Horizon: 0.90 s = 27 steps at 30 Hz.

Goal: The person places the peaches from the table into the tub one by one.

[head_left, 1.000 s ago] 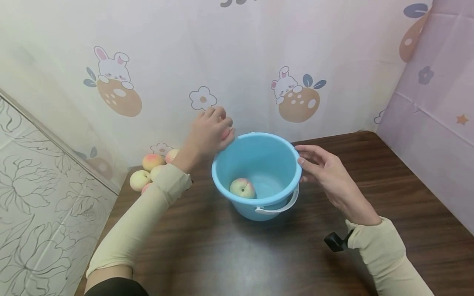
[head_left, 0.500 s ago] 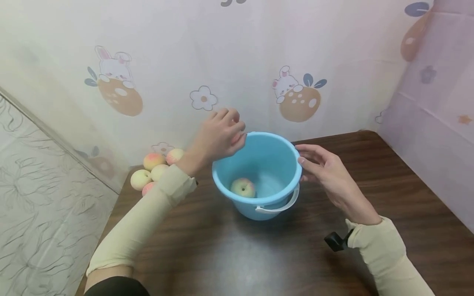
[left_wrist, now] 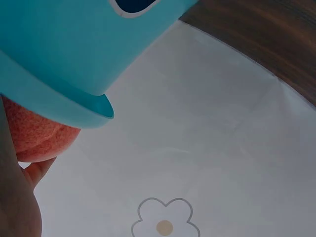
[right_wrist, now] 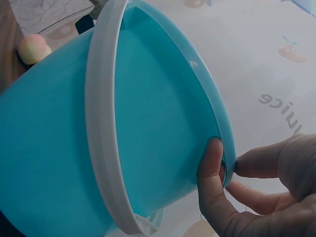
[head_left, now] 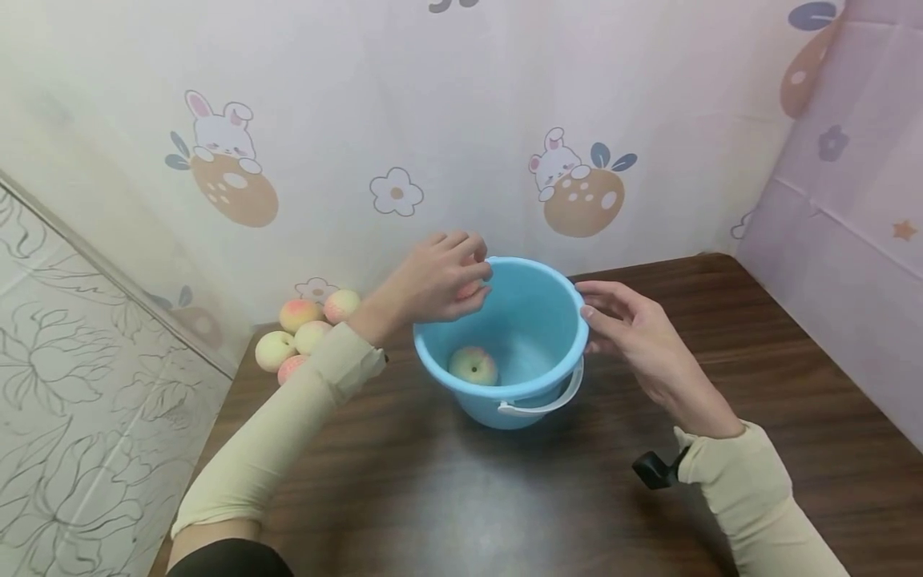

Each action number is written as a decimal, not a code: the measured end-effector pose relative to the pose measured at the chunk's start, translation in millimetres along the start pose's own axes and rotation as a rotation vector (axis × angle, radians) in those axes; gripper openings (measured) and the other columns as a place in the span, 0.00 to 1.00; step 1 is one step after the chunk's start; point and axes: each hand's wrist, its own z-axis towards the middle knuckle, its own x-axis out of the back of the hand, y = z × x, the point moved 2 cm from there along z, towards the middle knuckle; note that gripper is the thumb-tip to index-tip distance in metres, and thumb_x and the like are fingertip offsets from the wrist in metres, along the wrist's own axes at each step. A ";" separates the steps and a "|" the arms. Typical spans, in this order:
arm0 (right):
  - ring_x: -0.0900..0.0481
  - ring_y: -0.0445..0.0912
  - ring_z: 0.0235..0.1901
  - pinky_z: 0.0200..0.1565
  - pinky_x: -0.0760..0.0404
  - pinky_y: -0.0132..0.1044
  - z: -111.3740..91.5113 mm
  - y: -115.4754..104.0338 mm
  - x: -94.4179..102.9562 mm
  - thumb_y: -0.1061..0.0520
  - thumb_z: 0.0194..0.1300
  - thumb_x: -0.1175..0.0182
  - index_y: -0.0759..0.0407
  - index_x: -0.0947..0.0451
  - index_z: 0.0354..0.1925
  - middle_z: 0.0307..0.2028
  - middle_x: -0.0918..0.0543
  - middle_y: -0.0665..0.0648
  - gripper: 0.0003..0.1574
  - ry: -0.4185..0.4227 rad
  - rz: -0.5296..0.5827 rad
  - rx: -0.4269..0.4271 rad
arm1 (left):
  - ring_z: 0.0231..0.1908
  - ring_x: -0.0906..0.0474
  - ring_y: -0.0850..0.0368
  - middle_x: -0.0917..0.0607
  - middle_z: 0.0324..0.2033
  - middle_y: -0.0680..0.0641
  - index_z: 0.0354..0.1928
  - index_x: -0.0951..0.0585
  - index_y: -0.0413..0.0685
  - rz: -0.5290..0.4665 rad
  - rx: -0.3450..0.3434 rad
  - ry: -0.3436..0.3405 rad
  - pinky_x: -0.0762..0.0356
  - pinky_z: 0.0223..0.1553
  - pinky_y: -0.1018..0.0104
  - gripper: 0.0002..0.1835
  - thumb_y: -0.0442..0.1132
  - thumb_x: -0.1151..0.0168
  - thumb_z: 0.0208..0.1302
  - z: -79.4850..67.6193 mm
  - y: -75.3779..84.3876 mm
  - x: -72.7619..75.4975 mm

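My left hand (head_left: 443, 282) grips a peach above the left rim of the light blue bucket (head_left: 530, 300). Most of that fruit is hidden by the fingers in the head view; its red, speckled side, the held peach (left_wrist: 42, 136), shows beyond the rim in the left wrist view. On the bucket's right side, my right hand (head_left: 638, 340) pinches the rim, thumb and fingers on either side of it, as the right hand (right_wrist: 261, 187) shows up close. One pale peach with a pink blush, the inside peach (head_left: 473, 366), lies at the bottom.
Several peaches (head_left: 300, 316) sit in a cluster at the table's back left. A white handle (head_left: 551, 405) hangs down the bucket's front. Behind the dark wooden table (head_left: 461, 497) is a curtain (head_left: 461, 104) printed with rabbits and flowers.
My left hand has moved right and slightly down with its peach, from beside the bucket to over its left rim. The right hand and bucket have stayed put.
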 end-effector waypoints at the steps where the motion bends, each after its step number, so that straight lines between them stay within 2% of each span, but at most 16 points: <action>1: 0.13 0.40 0.46 0.45 0.11 0.36 0.0 0.0 0.1 0.49 0.76 0.39 0.56 0.33 0.73 0.64 0.23 0.64 0.33 0.000 0.002 -0.001 | 0.46 0.21 0.50 0.16 0.47 0.45 0.43 0.14 0.52 -0.003 -0.002 -0.004 0.20 0.46 0.57 0.12 0.50 0.40 0.69 0.2 0.3 -0.6; 16: 0.13 0.40 0.45 0.45 0.11 0.36 -0.6 -0.2 -1.3 0.49 0.76 0.38 0.56 0.32 0.73 0.63 0.22 0.64 0.33 -0.004 0.004 -0.003 | 0.47 0.22 0.52 0.16 0.48 0.47 0.44 0.13 0.53 -0.051 -0.028 -0.113 0.21 0.47 0.59 0.12 0.50 0.40 0.71 -1.4 5.9 -13.1; 27: 0.12 0.40 0.45 0.45 0.11 0.36 0.1 -0.7 -0.7 0.49 0.76 0.38 0.55 0.33 0.73 0.63 0.23 0.64 0.34 -0.007 0.009 -0.014 | 0.48 0.23 0.51 0.16 0.47 0.47 0.45 0.12 0.51 -0.108 -0.035 -0.159 0.20 0.49 0.59 0.14 0.51 0.37 0.72 -2.5 8.5 -18.1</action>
